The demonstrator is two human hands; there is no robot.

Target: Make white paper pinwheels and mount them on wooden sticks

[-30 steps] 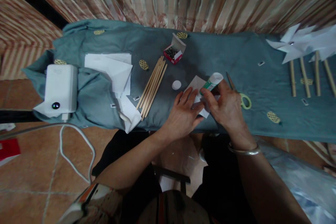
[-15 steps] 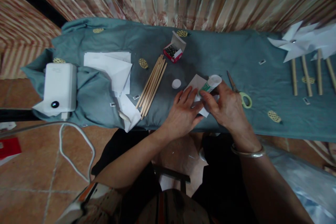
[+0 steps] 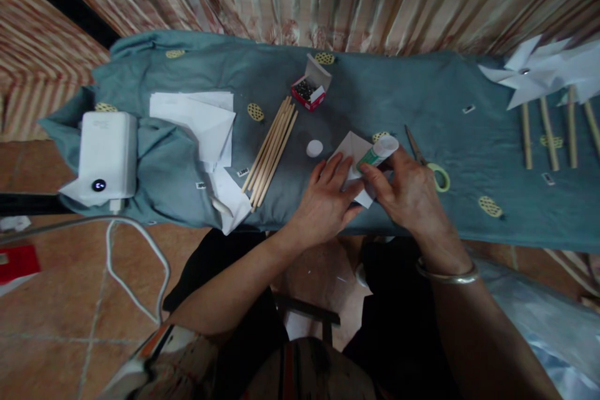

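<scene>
My left hand (image 3: 325, 197) lies with fingers spread on a small piece of white paper (image 3: 352, 145), pressing it to the cloth. In my right hand (image 3: 407, 190) is a tilted glue stick (image 3: 379, 150) with a green and white barrel, its lower end down at the paper. The contact spot between glue stick and paper is partly hidden by my fingers. A round white cap (image 3: 314, 149) lies on the cloth just left of the paper. Right of my right hand are scissors (image 3: 439, 177) with a light green handle.
Wooden sticks (image 3: 270, 156) lie in a bundle left of my hands, below a small red box (image 3: 309, 90) of metal pins. Farther left are white paper sheets (image 3: 206, 128) and a white power bank (image 3: 107, 156) with a cable. Paper pinwheels (image 3: 525, 72) on sticks lie at the far right.
The glue stick and my right hand have shifted very slightly to the right. My left hand stays in place on the paper.
</scene>
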